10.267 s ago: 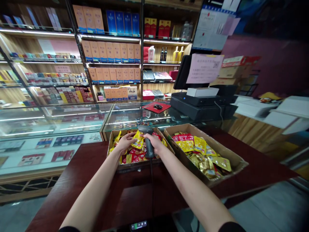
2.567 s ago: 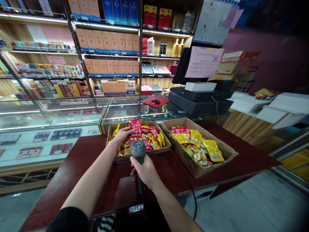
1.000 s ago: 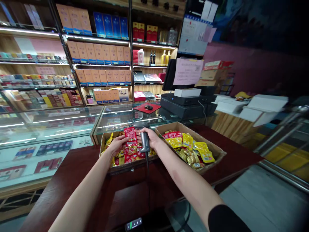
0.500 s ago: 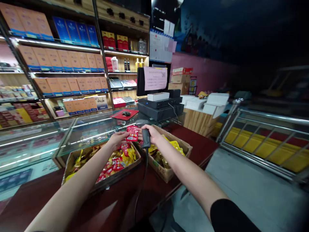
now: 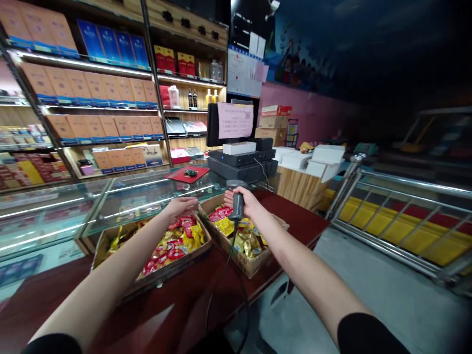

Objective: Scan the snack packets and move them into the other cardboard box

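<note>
My right hand (image 5: 245, 201) is wrapped round the grip of a grey handheld barcode scanner (image 5: 238, 206). Its head points away to the left and its cable hangs down in front. Further left, my left hand (image 5: 181, 206) hovers over the far edge of the left carton (image 5: 184, 258), its fingers stretched out and nothing visible in them. Red and yellow snack packets (image 5: 171, 248) fill that carton. Below the scanner stands the right carton (image 5: 248, 268), with red packets (image 5: 221, 215) at its far end and yellow and gold packets (image 5: 250, 243) nearer.
Both cartons rest on a dark red counter (image 5: 298, 211) beside a glass display case (image 5: 125, 196). Behind are a red mat (image 5: 188, 174), a black cash drawer (image 5: 241, 169) and a monitor (image 5: 213, 125). A metal railing (image 5: 401, 221) stands on the right.
The red packet that my left hand held is gone from it. My right hand has moved right with the scanner, so the hands are further apart.
</note>
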`<move>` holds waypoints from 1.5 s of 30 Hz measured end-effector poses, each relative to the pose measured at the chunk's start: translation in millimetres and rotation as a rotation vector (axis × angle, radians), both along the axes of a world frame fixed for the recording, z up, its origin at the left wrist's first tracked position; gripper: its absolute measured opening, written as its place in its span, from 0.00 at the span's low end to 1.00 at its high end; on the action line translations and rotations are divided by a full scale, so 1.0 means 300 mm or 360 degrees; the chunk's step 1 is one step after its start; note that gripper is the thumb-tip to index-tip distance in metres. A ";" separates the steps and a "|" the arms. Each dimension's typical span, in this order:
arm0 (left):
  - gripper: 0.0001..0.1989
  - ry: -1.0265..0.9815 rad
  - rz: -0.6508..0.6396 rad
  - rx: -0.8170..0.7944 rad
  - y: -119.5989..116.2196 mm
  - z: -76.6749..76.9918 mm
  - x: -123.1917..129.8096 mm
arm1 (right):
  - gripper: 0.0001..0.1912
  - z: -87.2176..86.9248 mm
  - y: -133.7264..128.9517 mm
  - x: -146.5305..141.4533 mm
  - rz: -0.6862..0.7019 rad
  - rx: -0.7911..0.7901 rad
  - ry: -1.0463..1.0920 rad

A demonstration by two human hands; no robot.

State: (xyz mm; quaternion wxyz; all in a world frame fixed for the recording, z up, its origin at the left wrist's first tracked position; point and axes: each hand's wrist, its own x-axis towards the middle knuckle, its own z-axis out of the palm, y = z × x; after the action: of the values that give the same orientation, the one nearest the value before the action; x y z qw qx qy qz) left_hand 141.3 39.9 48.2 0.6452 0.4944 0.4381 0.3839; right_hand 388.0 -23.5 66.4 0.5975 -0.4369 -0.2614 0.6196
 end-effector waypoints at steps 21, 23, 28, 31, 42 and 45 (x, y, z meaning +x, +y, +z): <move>0.18 0.1353 0.0059 0.0661 -0.227 -0.132 -0.685 | 0.08 -0.185 0.047 -0.855 0.1027 -0.0472 0.0023; 0.19 0.1732 -0.0108 0.0853 -0.262 -0.159 -0.663 | 0.08 -0.195 0.043 -0.873 0.1044 -0.0505 -0.0018; 0.15 0.2262 -0.0214 0.1191 -0.306 -0.202 -0.614 | 0.07 -0.209 0.039 -0.893 0.1019 -0.0520 0.0046; 0.12 0.2222 -0.0152 0.1264 -0.311 -0.190 -0.599 | 0.06 -0.210 0.043 -0.875 0.0960 -0.0514 0.0143; 0.21 0.1539 0.0148 0.1952 -0.269 -0.135 -0.436 | 0.05 -0.193 0.083 -0.684 0.0695 -0.0580 0.0190; 0.20 0.1390 0.0283 0.1971 -0.238 -0.177 -0.415 | 0.03 -0.203 0.084 -0.670 0.0491 -0.0489 0.0246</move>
State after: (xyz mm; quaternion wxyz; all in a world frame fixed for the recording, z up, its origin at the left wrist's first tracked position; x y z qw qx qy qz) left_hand 16.9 -31.6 -4.9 -0.0151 0.8358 0.3965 0.3796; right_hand 187.0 1.7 5.4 0.4404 -0.4289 -0.1811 0.7677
